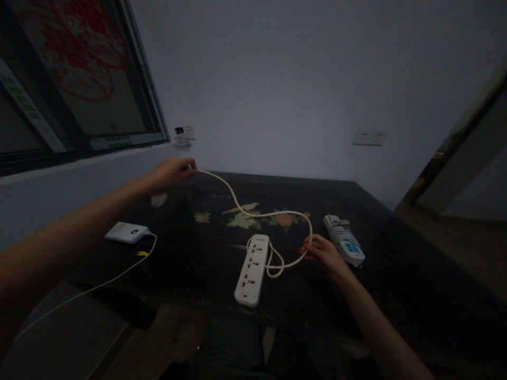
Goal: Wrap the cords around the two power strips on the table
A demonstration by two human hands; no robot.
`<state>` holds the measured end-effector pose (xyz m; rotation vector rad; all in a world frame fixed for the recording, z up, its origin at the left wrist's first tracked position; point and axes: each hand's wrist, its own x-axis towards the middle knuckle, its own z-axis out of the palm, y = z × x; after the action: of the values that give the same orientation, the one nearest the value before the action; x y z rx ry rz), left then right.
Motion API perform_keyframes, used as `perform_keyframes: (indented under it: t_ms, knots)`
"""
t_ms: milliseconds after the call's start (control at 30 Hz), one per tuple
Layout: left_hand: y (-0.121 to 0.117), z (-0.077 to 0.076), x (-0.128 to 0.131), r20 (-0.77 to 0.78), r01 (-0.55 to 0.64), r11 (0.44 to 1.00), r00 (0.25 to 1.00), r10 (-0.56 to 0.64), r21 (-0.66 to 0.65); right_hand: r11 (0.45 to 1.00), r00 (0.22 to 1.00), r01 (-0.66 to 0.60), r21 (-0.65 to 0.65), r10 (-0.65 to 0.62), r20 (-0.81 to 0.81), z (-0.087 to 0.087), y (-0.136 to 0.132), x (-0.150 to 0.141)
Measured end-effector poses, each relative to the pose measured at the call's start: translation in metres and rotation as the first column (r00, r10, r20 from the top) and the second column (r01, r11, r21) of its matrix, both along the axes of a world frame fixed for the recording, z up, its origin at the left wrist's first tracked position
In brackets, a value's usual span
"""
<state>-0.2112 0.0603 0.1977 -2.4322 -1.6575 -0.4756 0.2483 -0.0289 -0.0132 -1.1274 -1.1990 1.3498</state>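
A white power strip [252, 272] lies on the dark table in front of me, its sockets facing up. Its pale cord [261, 215] makes a small loop beside the strip, then snakes up and to the left across the tabletop. My left hand [180, 170], reaching to the far left, is closed on the cord's far part; whether the plug is inside the fingers is hidden. On the right, my right hand [320, 250] pinches the same cord between thumb and fingers, just right of the loop.
A second power strip [344, 239], wrapped in its own cord, lies right of my right hand. At left is a white power bank [127, 232] with a cable trailing off. Wall sockets [369, 138] are behind the painted black table [214, 253]; another hangs loose near the window.
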Motion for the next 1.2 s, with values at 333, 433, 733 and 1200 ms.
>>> perform_keyframes:
  t_ms: [333, 433, 733, 1200]
  knots:
    - [-0.003, -0.010, 0.024, -0.063, 0.033, 0.999, 0.997, -0.034, -0.027, 1.000, 1.000, 0.004, 0.031, -0.003, -0.016, -0.004, -0.004, 0.009]
    - [-0.004, -0.015, 0.029, -0.075, 0.045, 0.999, 0.996, -0.045, 0.001, 0.994, 1.000, -0.020, 0.109, 0.022, -0.018, 0.003, -0.007, 0.009]
    - [-0.026, -0.002, 0.071, 0.233, 0.114, 0.990, 0.963, -0.132, 0.086, 0.968, 0.999, -0.009, 0.252, -0.004, 0.053, 0.015, -0.010, 0.012]
    - [-0.059, 0.026, 0.110, 0.747, 0.271, 0.963, 0.637, -0.189, 0.012, 0.974, 0.901, 0.009, 0.227, -0.107, 0.421, 0.010, -0.054, 0.038]
